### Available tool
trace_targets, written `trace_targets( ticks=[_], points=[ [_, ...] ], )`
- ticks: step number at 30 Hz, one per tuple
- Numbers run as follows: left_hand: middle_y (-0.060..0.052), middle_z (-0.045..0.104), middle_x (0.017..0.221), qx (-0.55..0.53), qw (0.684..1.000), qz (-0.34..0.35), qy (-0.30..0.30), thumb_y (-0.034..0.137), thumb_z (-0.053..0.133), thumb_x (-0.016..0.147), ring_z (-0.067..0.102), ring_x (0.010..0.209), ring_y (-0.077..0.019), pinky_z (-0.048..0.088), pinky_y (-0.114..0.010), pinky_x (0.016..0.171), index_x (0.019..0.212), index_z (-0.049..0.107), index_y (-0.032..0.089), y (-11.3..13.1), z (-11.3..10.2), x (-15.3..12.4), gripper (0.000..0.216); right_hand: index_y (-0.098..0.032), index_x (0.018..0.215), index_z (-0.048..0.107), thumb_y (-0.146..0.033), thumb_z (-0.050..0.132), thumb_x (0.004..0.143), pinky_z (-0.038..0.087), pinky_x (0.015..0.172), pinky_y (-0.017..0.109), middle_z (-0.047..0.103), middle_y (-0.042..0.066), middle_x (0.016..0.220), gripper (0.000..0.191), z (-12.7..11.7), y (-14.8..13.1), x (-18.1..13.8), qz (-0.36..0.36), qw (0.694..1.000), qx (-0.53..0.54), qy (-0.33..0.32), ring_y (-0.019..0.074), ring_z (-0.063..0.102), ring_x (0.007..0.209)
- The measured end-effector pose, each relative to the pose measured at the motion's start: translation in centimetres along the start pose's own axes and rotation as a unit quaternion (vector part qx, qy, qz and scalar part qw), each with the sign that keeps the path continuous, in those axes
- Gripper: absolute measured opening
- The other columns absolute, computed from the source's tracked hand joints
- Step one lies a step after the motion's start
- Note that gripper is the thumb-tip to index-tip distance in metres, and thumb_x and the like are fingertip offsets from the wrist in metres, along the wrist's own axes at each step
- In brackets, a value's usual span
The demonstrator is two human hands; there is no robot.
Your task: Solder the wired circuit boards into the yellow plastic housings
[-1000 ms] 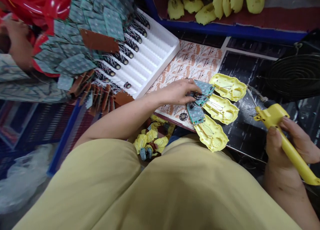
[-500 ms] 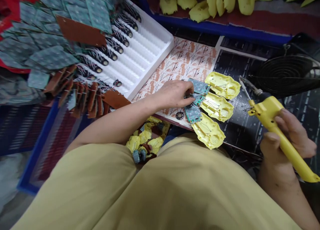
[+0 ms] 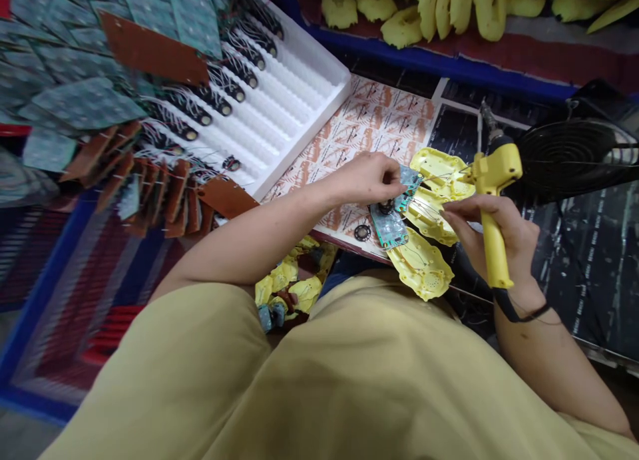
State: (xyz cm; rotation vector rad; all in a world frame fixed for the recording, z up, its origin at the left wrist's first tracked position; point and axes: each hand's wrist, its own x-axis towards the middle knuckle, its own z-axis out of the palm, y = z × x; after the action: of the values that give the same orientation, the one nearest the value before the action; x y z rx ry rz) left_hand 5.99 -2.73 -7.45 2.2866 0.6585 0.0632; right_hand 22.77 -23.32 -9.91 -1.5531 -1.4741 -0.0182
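My left hand (image 3: 370,178) is closed in a pinch at the edge of a small green circuit board (image 3: 410,182). My right hand (image 3: 502,233) grips a yellow soldering gun (image 3: 493,230), its metal tip pointing away from me. The thumb and forefinger of that hand reach toward a yellow plastic shell half (image 3: 433,217) in the middle of a row of three. Thin wires run from the boards to the shells. A second circuit board (image 3: 389,227) lies by the nearest shell (image 3: 422,263), with a round black speaker (image 3: 362,232) to its left.
On the left, a white foam tray (image 3: 294,107) holds wired black speakers, and many circuit boards (image 3: 90,110) are heaped beside it. A blue-edged bin of yellow shells (image 3: 434,7) stands at the back. To the right is a black round fan (image 3: 574,154). Yellow scraps (image 3: 294,283) lie below the table edge.
My right hand has moved left toward the shells, turning the soldering gun more upright. My left hand has shifted slightly right, and its fingers are now at the board's edge.
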Motion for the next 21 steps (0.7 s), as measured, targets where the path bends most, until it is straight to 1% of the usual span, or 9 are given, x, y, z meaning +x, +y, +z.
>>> trace_targets(
  ticks=[2,5,8,10,12,14,15,18,21],
  points=[
    [0.001,0.065,0.067,-0.066,0.998,-0.012,0.008,0.027,0.070,0.093,0.061,0.068,-0.0124,0.053,-0.031,0.077,0.074,0.063,0.019,0.7,0.0,0.5,0.022,-0.027,0.108,0.069,-0.045,0.085,0.097,0.067,0.066,0.029,0.082,0.000,0.097,0.027,0.9,0.2,0.6,0.016,1.000,0.019,-0.004,0.0203,0.081,0.077],
    [-0.003,0.069,0.072,-0.138,0.990,-0.030,0.000,0.031,0.065,0.104,0.064,0.063,-0.0113,0.055,-0.033,0.072,0.087,0.067,0.016,1.7,0.4,1.5,0.023,-0.027,0.111,0.066,-0.059,0.088,0.091,0.067,0.068,0.033,0.082,0.003,0.101,0.043,2.0,0.7,1.5,0.037,0.999,0.008,-0.003,0.0231,0.081,0.082],
    [-0.004,0.070,0.073,-0.171,0.985,-0.030,-0.007,0.033,0.061,0.107,0.066,0.064,-0.0126,0.056,-0.035,0.072,0.096,0.070,0.015,2.0,0.9,2.3,0.024,-0.030,0.108,0.065,-0.067,0.084,0.091,0.064,0.066,0.032,0.081,0.002,0.099,0.045,2.6,1.2,2.1,0.041,0.999,-0.019,-0.011,0.0229,0.080,0.081],
    [-0.004,0.070,0.075,-0.159,0.987,-0.023,0.017,0.030,0.062,0.105,0.068,0.069,-0.0137,0.056,-0.035,0.076,0.095,0.072,0.014,1.4,1.0,2.5,0.021,-0.030,0.104,0.064,-0.067,0.082,0.094,0.060,0.063,0.030,0.080,0.001,0.095,0.043,2.7,1.4,2.1,0.026,0.999,-0.038,-0.021,0.0219,0.079,0.078],
    [-0.003,0.071,0.078,-0.110,0.992,-0.006,0.062,0.031,0.066,0.100,0.068,0.076,-0.0148,0.056,-0.034,0.081,0.091,0.073,0.015,0.3,0.8,2.3,0.020,-0.029,0.103,0.065,-0.065,0.079,0.097,0.059,0.063,0.029,0.079,0.001,0.091,0.039,2.6,1.6,1.9,0.008,0.998,-0.062,-0.022,0.0212,0.077,0.075],
    [-0.002,0.071,0.077,-0.054,0.994,0.006,0.093,0.036,0.070,0.096,0.068,0.080,-0.0158,0.054,-0.033,0.084,0.085,0.074,0.015,-0.8,0.3,1.5,0.024,-0.028,0.102,0.065,-0.062,0.075,0.100,0.059,0.064,0.030,0.079,0.001,0.089,0.036,2.5,1.8,1.7,-0.007,0.996,-0.084,-0.015,0.0210,0.076,0.073],
    [-0.002,0.071,0.076,-0.032,0.995,0.011,0.092,0.040,0.071,0.095,0.068,0.080,-0.0161,0.053,-0.033,0.084,0.083,0.075,0.016,-1.2,0.1,1.0,0.027,-0.028,0.103,0.064,-0.061,0.074,0.101,0.060,0.065,0.030,0.079,0.001,0.089,0.034,2.4,1.8,1.7,-0.012,0.996,-0.092,-0.014,0.0210,0.076,0.074],
    [-0.002,0.075,0.079,0.004,0.999,0.040,0.032,0.046,0.073,0.093,0.069,0.080,-0.0159,0.052,-0.031,0.084,0.086,0.080,0.018,-1.5,-0.5,-0.8,0.030,-0.028,0.104,0.065,-0.055,0.072,0.104,0.062,0.069,0.029,0.080,0.001,0.092,0.028,2.6,1.8,1.7,-0.030,0.995,-0.090,-0.021,0.0204,0.077,0.077],
    [-0.004,0.082,0.096,0.044,0.996,0.073,-0.030,0.042,0.079,0.087,0.073,0.087,-0.0173,0.052,-0.030,0.087,0.101,0.085,0.021,-1.1,-0.4,-2.2,0.026,-0.028,0.106,0.066,-0.056,0.073,0.104,0.063,0.070,0.028,0.080,0.001,0.094,0.029,2.9,1.3,1.7,-0.044,0.996,-0.071,-0.033,0.0194,0.077,0.077]
  ],
)
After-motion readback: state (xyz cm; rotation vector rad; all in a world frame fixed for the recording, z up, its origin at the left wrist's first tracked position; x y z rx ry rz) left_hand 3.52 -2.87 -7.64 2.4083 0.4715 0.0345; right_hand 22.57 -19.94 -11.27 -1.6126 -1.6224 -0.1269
